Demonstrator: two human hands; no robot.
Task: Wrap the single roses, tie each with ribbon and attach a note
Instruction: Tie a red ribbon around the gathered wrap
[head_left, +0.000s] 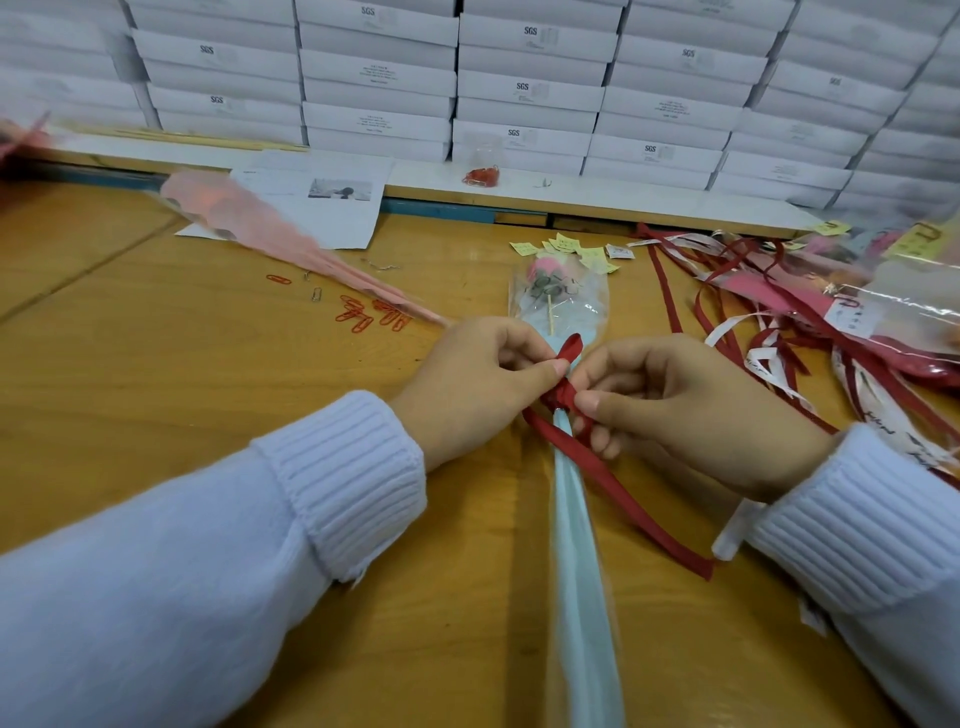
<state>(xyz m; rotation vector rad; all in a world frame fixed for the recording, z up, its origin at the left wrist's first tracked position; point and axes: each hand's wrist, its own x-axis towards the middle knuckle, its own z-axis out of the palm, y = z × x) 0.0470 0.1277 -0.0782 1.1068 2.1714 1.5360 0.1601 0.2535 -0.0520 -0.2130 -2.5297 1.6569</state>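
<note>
Wrapped rose (543, 273) lies lengthwise on the desk (182, 364), bloom away from the person, leaving the neck of the pale wrap (576, 545) free for tying. Red ribbon (556, 400) circles that neck. Left hand (483, 379): fingers curled, pinching a ribbon loop. Right hand (691, 410): fingers curled, pinching the knot, apparently to hold tension. Judgement: bow being formed. Yellow notes (571, 249) lie beyond the bloom, unattached.

Blue wrapper (576, 519) runs off the bottom edge.
</note>
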